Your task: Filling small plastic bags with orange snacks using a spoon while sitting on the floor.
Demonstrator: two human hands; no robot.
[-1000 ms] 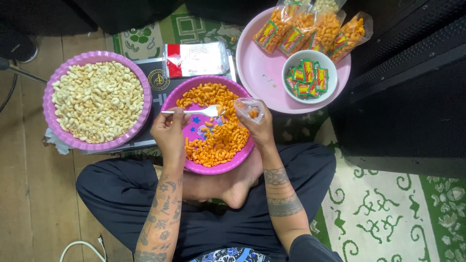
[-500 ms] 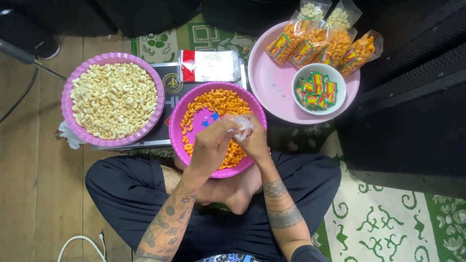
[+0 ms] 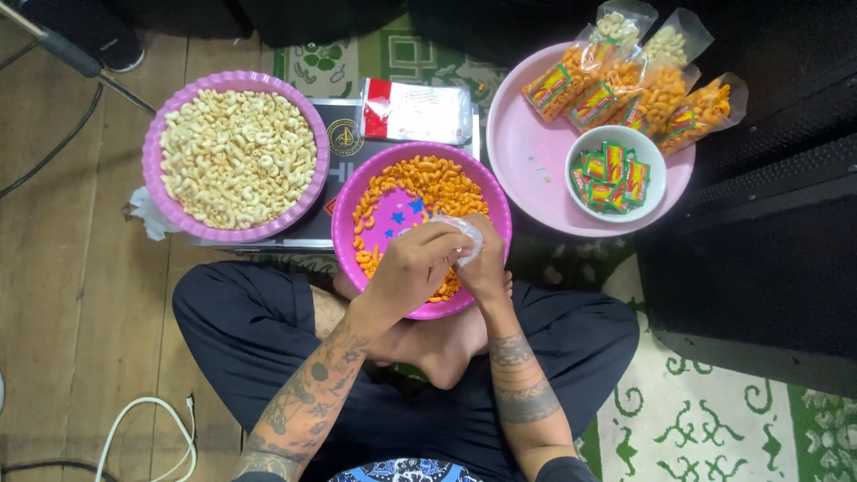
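A pink bowl [image 3: 344, 223] of orange curled snacks rests in front of my crossed legs. Both hands meet over its near side. My right hand [image 3: 485, 270] pinches a small clear plastic bag [image 3: 464, 236] by its mouth. My left hand [image 3: 412, 266] is curled shut against the bag's opening. The white spoon it held earlier is hidden under its fingers. The bag's contents are hidden.
A larger pink bowl [image 3: 153, 183] of pale snacks sits at the left on a dark flat box [image 3: 344, 147], next to a red-and-white packet [image 3: 415, 112]. A pink tray [image 3: 536, 152] at the right carries filled snack bags [image 3: 643, 85] and a white bowl [image 3: 656, 192] of small sachets. A black cabinet [image 3: 759, 268] stands right.
My left hand lifted the spoon out of the orange snacks and swung right to the bag's mouth. My right hand drew the bag nearer. The view shifted slightly.
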